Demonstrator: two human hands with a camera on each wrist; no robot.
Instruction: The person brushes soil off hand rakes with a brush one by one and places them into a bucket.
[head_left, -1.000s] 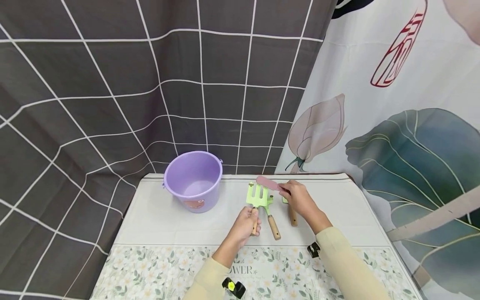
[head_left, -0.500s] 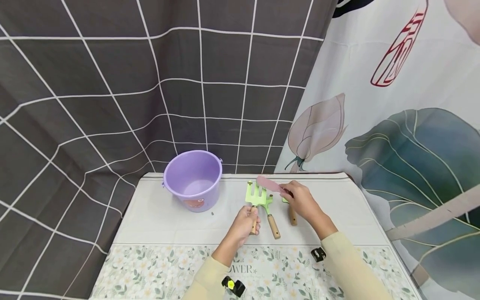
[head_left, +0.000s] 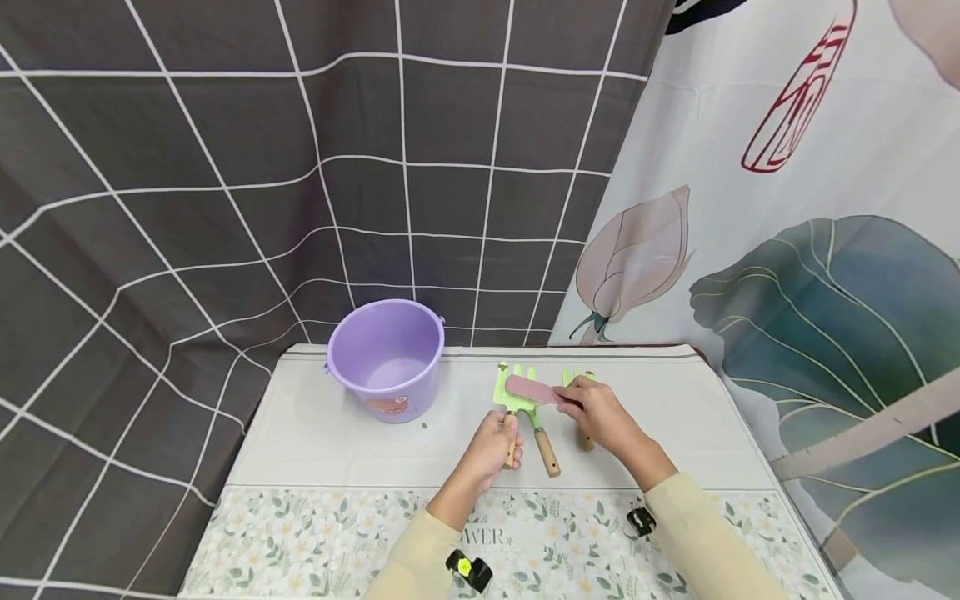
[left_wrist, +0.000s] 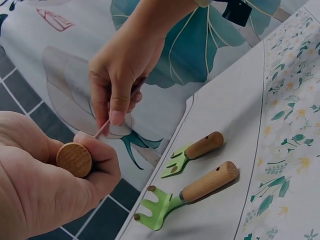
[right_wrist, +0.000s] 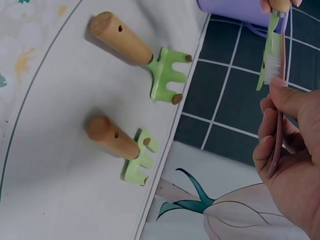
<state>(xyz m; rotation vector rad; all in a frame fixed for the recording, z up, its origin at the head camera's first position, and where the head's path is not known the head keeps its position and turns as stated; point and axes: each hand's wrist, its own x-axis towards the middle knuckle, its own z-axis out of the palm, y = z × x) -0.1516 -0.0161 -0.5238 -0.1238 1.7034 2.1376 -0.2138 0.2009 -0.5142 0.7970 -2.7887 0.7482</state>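
Left hand (head_left: pixel 491 447) curled round wooden-handled, light-green pronged fork (head_left: pixel 501 393), prongs beyond knuckles. Right hand (head_left: pixel 598 413) pinching flat, pink, white-bristled brush (head_left: pixel 529 389), head leftward, bristles against fork.

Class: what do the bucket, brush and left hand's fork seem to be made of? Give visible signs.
Bucket: probably smooth plastic; soft sheen, even purple.
Brush: likely matt plastic, even pink; bristles perhaps nylon, white.
Fork: smooth wooden handle, grain showing on its end; thin green head, perhaps painted metal or plastic.
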